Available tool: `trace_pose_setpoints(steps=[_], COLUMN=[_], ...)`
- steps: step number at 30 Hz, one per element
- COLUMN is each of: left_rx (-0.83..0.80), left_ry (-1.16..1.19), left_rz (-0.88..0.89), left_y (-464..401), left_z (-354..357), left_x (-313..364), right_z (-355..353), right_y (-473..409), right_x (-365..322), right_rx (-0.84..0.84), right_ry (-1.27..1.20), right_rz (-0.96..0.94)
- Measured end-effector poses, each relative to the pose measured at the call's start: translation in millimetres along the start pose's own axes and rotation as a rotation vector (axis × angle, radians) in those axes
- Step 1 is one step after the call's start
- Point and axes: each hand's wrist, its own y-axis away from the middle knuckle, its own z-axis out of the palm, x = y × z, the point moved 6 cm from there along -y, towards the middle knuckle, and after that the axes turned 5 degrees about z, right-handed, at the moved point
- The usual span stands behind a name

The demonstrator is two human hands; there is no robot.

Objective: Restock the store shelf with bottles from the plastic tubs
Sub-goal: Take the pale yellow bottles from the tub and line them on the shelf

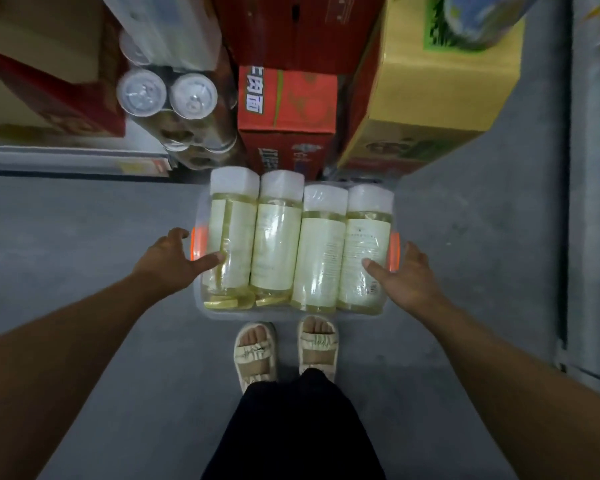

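Observation:
A clear plastic tub [199,289] with orange side latches [394,251] sits on the grey floor just ahead of my feet. Several bottles [276,237] lie side by side in it, with pale yellow liquid, cream labels and white caps pointing away from me. My left hand [174,258] grips the tub's left side; its thumb reaches over the rim onto the leftmost bottle and its fingers curl at the latch. My right hand [407,275] holds the right side the same way, thumb on the rightmost bottle.
Right behind the tub stand a red carton [288,109] and a yellow carton [440,81]. A shrink-wrapped pack of dark bottles with clear lids [167,95] stands to their left. A low shelf edge with a price tag [139,166] runs along the left. My sandalled feet [284,351] touch the tub's near side.

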Motion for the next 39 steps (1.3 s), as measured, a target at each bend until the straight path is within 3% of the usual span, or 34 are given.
trace_pose_setpoints(steps=[19,29,39], left_rx=[-0.094,-0.109,-0.162], left_ry=[0.572,0.612,0.742], left_rz=[-0.025,-0.013,-0.010], left_y=[-56,-56,-64], left_z=[43,42,53], left_x=[-22,-22,-20], right_z=[37,46,42], right_y=[-59,-76,-80], right_x=[18,30,24], right_rx=[-0.171,-0.282,-0.330], right_ry=[-0.470,-0.514,-0.625], right_rz=[-0.045,-0.015,-0.111])
